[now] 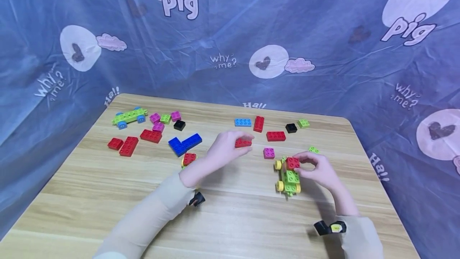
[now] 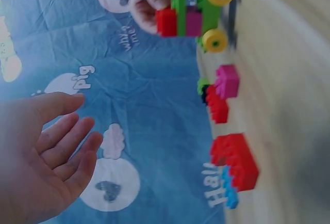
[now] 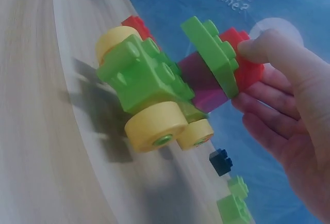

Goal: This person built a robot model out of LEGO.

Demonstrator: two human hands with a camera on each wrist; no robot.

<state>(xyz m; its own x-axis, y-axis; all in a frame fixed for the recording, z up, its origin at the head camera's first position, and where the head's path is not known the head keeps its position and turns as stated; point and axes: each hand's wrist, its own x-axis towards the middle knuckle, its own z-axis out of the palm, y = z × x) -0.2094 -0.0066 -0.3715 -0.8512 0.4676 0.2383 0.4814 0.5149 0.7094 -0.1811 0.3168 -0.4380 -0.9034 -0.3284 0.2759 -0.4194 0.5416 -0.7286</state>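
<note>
The right hand (image 1: 321,171) pinches the red brick (image 1: 292,163) atop a yellow-wheeled toy car (image 1: 289,177) on the table (image 1: 230,219); light, rigid plastic, probably best held by its sides. The left hand (image 1: 226,147), fingers loosely spread, hovers over another red brick (image 1: 243,143).

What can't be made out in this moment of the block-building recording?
- Head view: whether the left hand touches the red brick at its fingertips; its own fingers hide the contact.
- Left wrist view: bricks along the table edge are motion-blurred, so studs and outlines are unclear.
- Right wrist view: the right hand is cut off by the frame edge.
- Head view: the far side of the green wheeled model is hidden by that hand.
</note>
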